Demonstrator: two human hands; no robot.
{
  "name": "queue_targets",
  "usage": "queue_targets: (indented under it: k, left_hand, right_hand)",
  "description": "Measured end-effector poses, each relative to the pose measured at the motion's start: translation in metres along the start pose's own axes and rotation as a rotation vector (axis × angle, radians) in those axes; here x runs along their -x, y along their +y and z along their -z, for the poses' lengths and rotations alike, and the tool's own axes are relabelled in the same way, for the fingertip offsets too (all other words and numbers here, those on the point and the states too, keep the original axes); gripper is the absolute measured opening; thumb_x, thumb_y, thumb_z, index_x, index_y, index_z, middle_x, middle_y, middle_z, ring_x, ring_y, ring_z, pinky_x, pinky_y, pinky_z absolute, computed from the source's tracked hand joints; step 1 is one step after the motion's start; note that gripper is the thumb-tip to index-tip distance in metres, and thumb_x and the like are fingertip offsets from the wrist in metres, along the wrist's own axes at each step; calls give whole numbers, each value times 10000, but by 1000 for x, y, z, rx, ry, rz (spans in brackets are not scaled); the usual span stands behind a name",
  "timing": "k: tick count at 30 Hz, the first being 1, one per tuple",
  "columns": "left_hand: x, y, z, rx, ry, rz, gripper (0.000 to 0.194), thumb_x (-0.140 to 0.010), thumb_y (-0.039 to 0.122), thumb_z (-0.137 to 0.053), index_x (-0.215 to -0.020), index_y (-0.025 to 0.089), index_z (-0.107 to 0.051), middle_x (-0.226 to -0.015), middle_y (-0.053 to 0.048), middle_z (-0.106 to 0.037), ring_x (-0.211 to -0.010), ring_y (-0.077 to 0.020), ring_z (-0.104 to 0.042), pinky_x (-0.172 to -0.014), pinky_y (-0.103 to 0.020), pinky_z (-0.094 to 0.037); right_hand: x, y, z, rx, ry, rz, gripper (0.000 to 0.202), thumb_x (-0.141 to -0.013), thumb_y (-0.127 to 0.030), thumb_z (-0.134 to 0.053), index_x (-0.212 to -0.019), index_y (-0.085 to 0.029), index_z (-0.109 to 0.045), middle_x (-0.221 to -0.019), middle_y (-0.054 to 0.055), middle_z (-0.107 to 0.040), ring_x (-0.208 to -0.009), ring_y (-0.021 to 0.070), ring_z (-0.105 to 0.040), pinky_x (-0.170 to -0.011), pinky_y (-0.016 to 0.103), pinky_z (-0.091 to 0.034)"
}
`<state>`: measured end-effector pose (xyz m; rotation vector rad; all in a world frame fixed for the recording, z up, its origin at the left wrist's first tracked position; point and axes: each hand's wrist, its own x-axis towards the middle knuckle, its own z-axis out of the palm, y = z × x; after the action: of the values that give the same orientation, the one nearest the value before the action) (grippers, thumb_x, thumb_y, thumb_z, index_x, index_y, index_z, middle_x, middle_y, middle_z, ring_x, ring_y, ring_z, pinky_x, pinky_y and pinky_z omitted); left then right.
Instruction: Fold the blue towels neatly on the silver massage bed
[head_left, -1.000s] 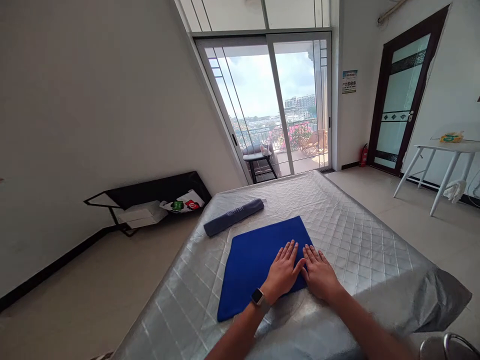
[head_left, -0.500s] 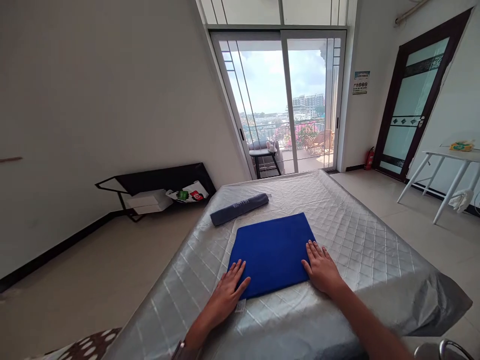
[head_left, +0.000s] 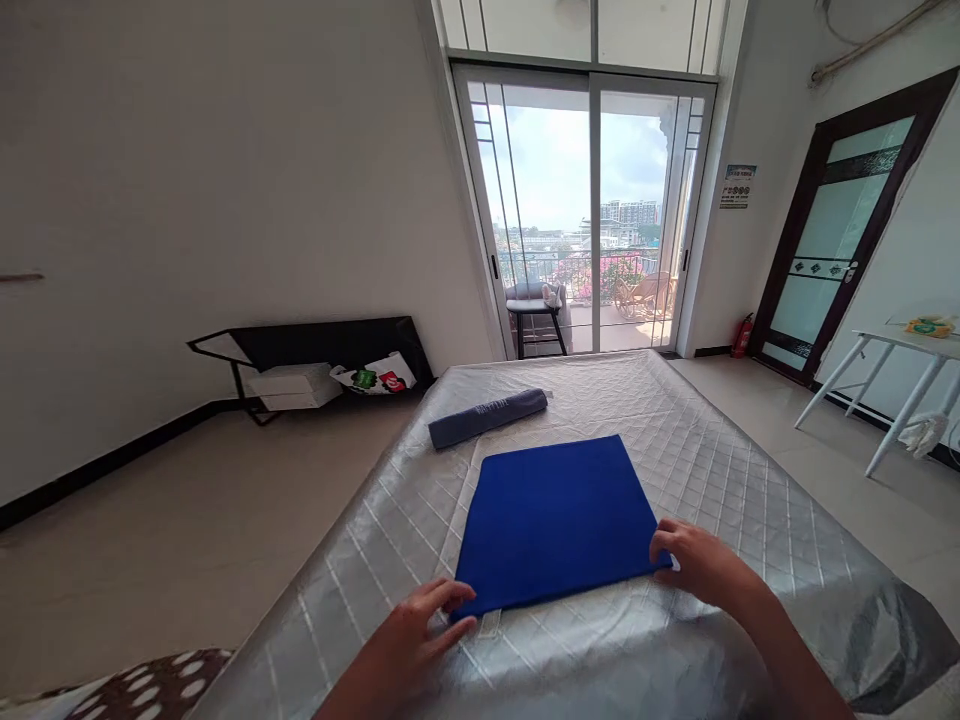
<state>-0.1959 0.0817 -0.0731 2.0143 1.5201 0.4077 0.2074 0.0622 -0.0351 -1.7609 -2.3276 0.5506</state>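
Note:
A flat blue cloth point(head_left: 559, 520) lies on a silver quilted mattress cover point(head_left: 360, 570). At the cloth's near left corner is my left hand point(head_left: 420, 630), its thumb and fingers bent round the corner. My right hand point(head_left: 697, 560) is at the near right corner, fingers curled over the edge. Behind the blue cloth rests a rolled grey-blue cloth point(head_left: 487, 418) with pale lettering, touched by neither hand. A small white tag point(head_left: 490, 625) sticks out from under the blue cloth's near edge.
A black rack point(head_left: 330, 345) with white boxes point(head_left: 292, 387) stands by the left wall. Beyond the bed are a stool point(head_left: 536, 312) and sliding glass doors point(head_left: 595, 210). A white table point(head_left: 911, 345) stands at the right, and brown spotted fabric point(head_left: 154, 685) lies at the lower left.
Both hands have gone from lying flat on the blue cloth to its two near corners, with fingers now bent. The view has shifted slightly.

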Motion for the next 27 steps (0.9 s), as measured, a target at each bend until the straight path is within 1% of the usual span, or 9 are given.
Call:
queue_targets:
  k: [3,6,9,13,16,19,21,23,27]
  left_hand:
    - [-2,6,-7,-32,-15,13,293,-799,467,-569,-949,276,-732,-1002,-25,-728,-916,-217,-668,-854,-304,-518]
    - [-4,5,-11,-40,-5,-7,267,-803,436,-549,-916,271,-726,-992,-26,-728,-923,-217,-662,-870,-304,-504]
    - [-5,3,-11,-39,2,-15,258,-811,438,-539,-892,272,-720,-982,-24,-731,-909,-218,-664,-864,-304,-503]
    - [-4,6,-10,-69,9,-11,247,-816,433,-537,-867,270,-716,-984,-28,-738,-912,-219,-669,-869,-307,-504]
    - [-3,7,-9,-89,8,-20,246,-828,422,-530,-870,275,-723,-990,-27,-740,-918,-217,-672,-872,-310,-503]
    - [-3,5,-10,-110,18,-13,230,-816,416,-562,-882,282,-736,-1013,-26,-734,-931,-215,-676,-877,-311,-503]
    - [-3,2,-11,-129,41,-10,220,-799,410,-596,-901,285,-745,-1044,-28,-727,-955,-217,-676,-895,-315,-500]
    - [-4,-1,-13,-151,65,-20,210,-794,396,-612,-913,286,-747,-1056,-28,-721,-964,-217,-677,-902,-317,-500]
    - [-5,-3,-16,-212,121,-71,172,-825,351,-585,-874,286,-736,-1000,-23,-729,-929,-205,-688,-879,-310,-515]
  right_hand:
    - [2,5,2,-5,-21,-32,190,-745,-127,-666,-863,-262,-728,-1001,9,-698,-935,194,-649,-844,291,-492]
    - [0,8,0,-8,-36,-62,198,-733,-121,-678,-861,-259,-741,-982,6,-697,-901,183,-653,-816,268,-484]
    - [-3,9,0,0,-37,-81,197,-753,-128,-649,-842,-265,-760,-978,8,-705,-887,179,-660,-818,266,-480]
    - [-5,8,0,10,-36,-75,218,-756,-123,-623,-840,-258,-772,-974,17,-717,-900,180,-667,-825,261,-478]
    - [-6,7,0,49,-32,-67,215,-776,-126,-605,-840,-244,-772,-961,28,-725,-906,189,-673,-834,272,-479]
    - [-7,5,1,99,-13,-49,211,-797,-129,-585,-827,-236,-764,-948,34,-731,-900,195,-681,-859,289,-480]
    - [-7,3,3,120,27,-31,209,-818,-140,-566,-826,-234,-752,-953,35,-732,-898,195,-687,-867,298,-484]
    - [-7,2,5,127,101,-17,215,-853,-156,-532,-848,-233,-733,-964,34,-730,-870,185,-693,-837,292,-497]
    - [-8,6,3,55,289,44,220,-915,-160,-470,-902,-227,-679,-950,27,-726,-704,137,-695,-666,232,-514]
